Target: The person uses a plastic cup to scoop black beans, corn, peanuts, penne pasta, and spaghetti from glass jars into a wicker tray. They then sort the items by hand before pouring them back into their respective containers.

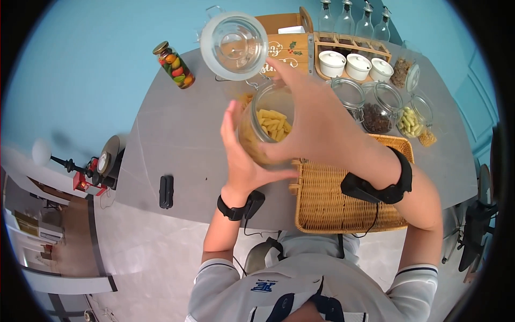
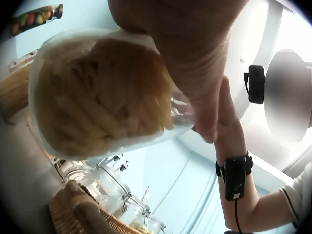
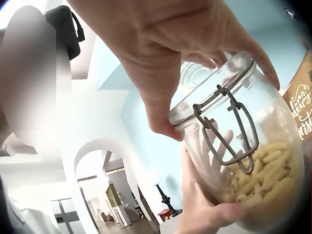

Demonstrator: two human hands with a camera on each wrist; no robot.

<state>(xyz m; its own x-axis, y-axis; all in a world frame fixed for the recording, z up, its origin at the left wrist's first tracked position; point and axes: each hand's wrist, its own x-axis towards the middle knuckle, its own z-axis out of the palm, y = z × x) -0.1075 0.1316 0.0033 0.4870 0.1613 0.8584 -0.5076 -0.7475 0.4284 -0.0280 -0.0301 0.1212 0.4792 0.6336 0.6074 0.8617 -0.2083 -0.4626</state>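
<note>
Both hands hold a clip-top glass jar (image 1: 251, 140) of penne pasta (image 1: 275, 126) above the grey table. Its glass lid (image 1: 210, 48) is swung back, away from the person. My left hand (image 1: 240, 163) cups the jar's side low down, thumb and fingers spread around it. From above, my right hand (image 1: 316, 115) grips the jar's mouth, with the thumb on the near side of the rim and fingers across it in the right wrist view. The wire clasp (image 3: 229, 129) hangs loose on the jar's outside. Through the glass, the penne fills the lower part.
A wicker basket (image 1: 322, 212) sits at the table's front, under the right forearm. Several open clip-top jars (image 1: 380, 115) stand behind it. Farther back are white lidded pots (image 1: 332, 64), glass bottles (image 1: 344, 24) and a wooden crate (image 1: 298, 59). A fruit-filled jar (image 1: 177, 67) and a black case (image 1: 167, 191) are left.
</note>
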